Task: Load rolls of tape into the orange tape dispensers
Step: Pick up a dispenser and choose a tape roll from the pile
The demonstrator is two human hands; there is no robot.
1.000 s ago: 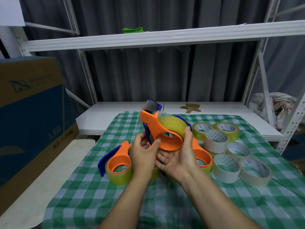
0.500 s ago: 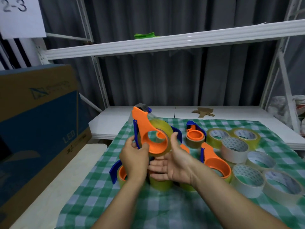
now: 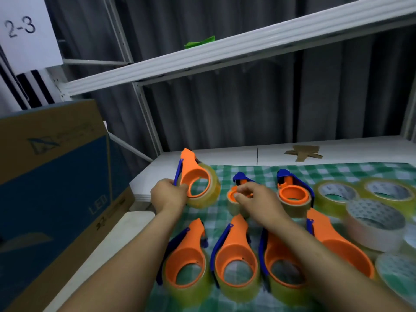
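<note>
On the counter [image 3: 225, 154], green check cloth [image 3: 258, 171] over white top. Notes L to R.

Far left: big cardboard box [image 3: 51, 176], off the cloth, close to the L edge of the counter. Little open room that side.

Left hand [image 3: 167, 197]: grasping a loaded dispenser [image 3: 194, 184], thumb and fingers clamped on its near rim, roll of clear tape already seated. Long axis runs from hand up and away to far-left, orange nose pointing far. It sits at the far-left corner of the cloth, seems low over or just touching it; can't tell which.

Right hand [image 3: 256, 200]: fingers pinched on the orange hub of a small dispenser [image 3: 238, 197] standing just right of the loaded one. Grip looks light, fingertip only. Blue handle behind it points far.

Next right: a third upright dispenser [image 3: 293, 195], orange hub up, roll on, untouched.

Near row: four orange dispensers lying flat; leftmost near one [image 3: 186, 262] w/ roll, noses pointing far. Forearms pass over them.

Right side: spare tape rolls [image 3: 376, 219], clear and white, clustered, touching one another.

Judgement: L hand is setting down a finished unit; R hand is nearer the next one, so it leads. Key relation: small dispenser lies directly ahead of R hand, spare rolls well to the right of it, so reach for a roll goes rightward over the third dispenser. Free cloth is scant; best open room is the bare white counter beyond the far edge.
</note>
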